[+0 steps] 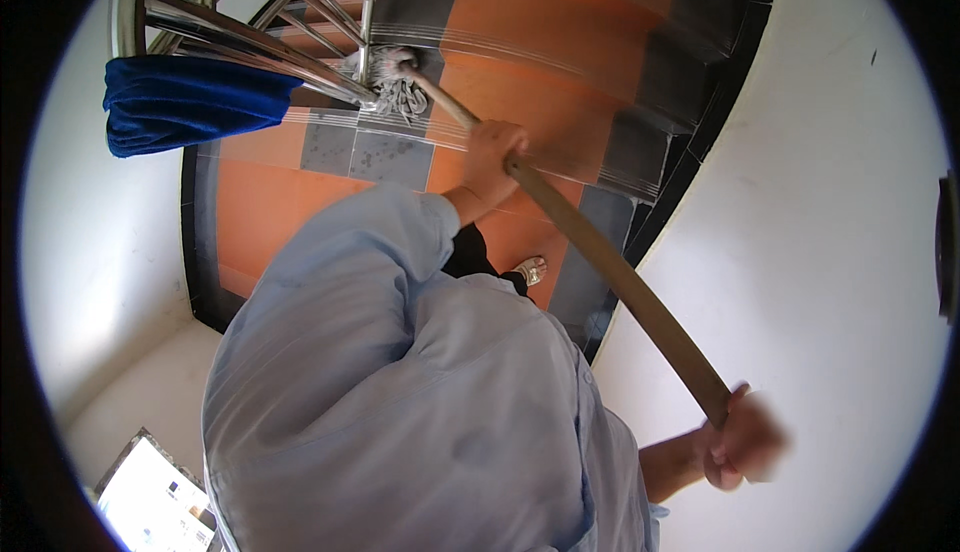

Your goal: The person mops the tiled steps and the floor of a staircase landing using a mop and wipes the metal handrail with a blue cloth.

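Note:
A string mop with a long wooden handle (622, 274) runs from lower right to upper left. My left hand (493, 160) grips the handle's middle, nearer the mop head. My right hand (746, 438), partly blurred, is closed around the upper end of the handle near the white wall. The grey mop head (401, 87) rests on a dark tile at the edge of a stair step, touching or right beside the foot of a metal railing post.
A stainless steel railing (262, 46) stands at upper left, with a blue towel (195, 102) draped over it. Orange and grey tiled steps (540, 64) extend ahead. A white wall (810, 252) with black skirting borders the right side. A bright window (154, 499) shows at lower left.

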The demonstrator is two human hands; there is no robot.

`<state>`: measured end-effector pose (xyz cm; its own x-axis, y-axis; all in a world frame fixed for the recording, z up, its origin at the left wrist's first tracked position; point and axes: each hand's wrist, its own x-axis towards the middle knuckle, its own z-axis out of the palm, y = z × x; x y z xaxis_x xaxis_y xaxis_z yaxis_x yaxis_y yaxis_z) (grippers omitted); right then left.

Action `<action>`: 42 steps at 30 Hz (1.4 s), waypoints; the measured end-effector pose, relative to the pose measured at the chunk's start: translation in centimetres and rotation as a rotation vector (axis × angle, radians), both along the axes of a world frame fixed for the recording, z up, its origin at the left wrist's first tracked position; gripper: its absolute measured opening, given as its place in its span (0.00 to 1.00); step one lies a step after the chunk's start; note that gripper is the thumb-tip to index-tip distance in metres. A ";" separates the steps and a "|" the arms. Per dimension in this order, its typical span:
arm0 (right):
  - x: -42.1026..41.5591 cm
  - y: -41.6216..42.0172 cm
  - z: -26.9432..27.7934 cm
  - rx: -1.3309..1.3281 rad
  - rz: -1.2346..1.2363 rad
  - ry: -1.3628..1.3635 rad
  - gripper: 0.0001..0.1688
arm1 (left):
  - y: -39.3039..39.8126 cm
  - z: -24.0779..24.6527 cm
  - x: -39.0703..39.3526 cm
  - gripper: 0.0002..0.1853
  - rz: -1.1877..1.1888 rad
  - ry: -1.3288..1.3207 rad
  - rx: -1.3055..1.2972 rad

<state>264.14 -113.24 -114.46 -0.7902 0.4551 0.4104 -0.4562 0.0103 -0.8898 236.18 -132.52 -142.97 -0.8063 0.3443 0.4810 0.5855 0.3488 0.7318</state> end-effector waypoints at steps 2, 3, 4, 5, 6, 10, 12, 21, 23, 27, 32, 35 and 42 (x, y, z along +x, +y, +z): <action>3.6 1.4 1.9 0.052 -0.062 0.110 0.11 | 2.9 1.6 2.6 0.04 -0.093 -0.023 0.054; 5.7 2.1 3.2 0.110 -0.108 0.154 0.09 | 4.5 2.3 4.2 0.05 -0.148 -0.027 0.096; 9.7 3.8 4.6 0.230 -0.136 0.159 0.10 | 6.0 3.0 5.7 0.05 -0.201 -0.034 0.135; 13.1 5.2 5.5 0.348 -0.174 0.170 0.10 | 8.1 3.9 7.6 0.06 -0.261 -0.045 0.147; 12.2 2.7 6.9 0.245 -0.162 0.227 0.09 | 10.6 4.7 9.4 0.07 -0.355 -0.049 0.157; 19.9 0.8 9.5 0.563 -0.559 0.121 0.11 | 19.2 3.7 16.0 0.10 -0.636 -0.184 0.206; 21.9 -1.6 9.6 0.582 -0.550 0.085 0.16 | 22.5 4.2 18.4 0.08 -0.797 -0.184 0.206; 30.0 -5.0 11.5 0.342 -0.799 -0.038 0.05 | 29.3 3.3 36.1 0.12 -1.318 -0.189 -0.035; 31.1 -4.5 11.4 0.325 -0.870 -0.038 0.05 | 28.6 1.7 39.2 0.13 -1.381 -0.255 -0.134; 34.2 -3.8 12.5 0.437 -0.698 0.169 0.06 | 26.5 3.5 42.7 0.18 -1.478 -0.343 -0.103; 35.9 -3.0 13.6 0.430 -0.563 0.343 0.08 | 25.5 8.0 40.8 0.21 -1.293 -0.245 -0.024; 40.0 -2.8 12.1 0.395 -0.582 0.307 0.11 | 27.8 11.1 37.5 0.20 -1.237 -0.153 0.040; 45.1 -3.9 10.6 0.274 -0.855 0.066 0.14 | 31.3 9.7 40.8 0.18 -1.224 -0.022 -0.058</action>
<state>309.27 -117.19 -103.82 -0.1979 0.7566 0.6232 -0.2456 0.5773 -0.7788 276.99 -101.19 -133.29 0.0562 0.9010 0.4301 0.5374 -0.3903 0.7475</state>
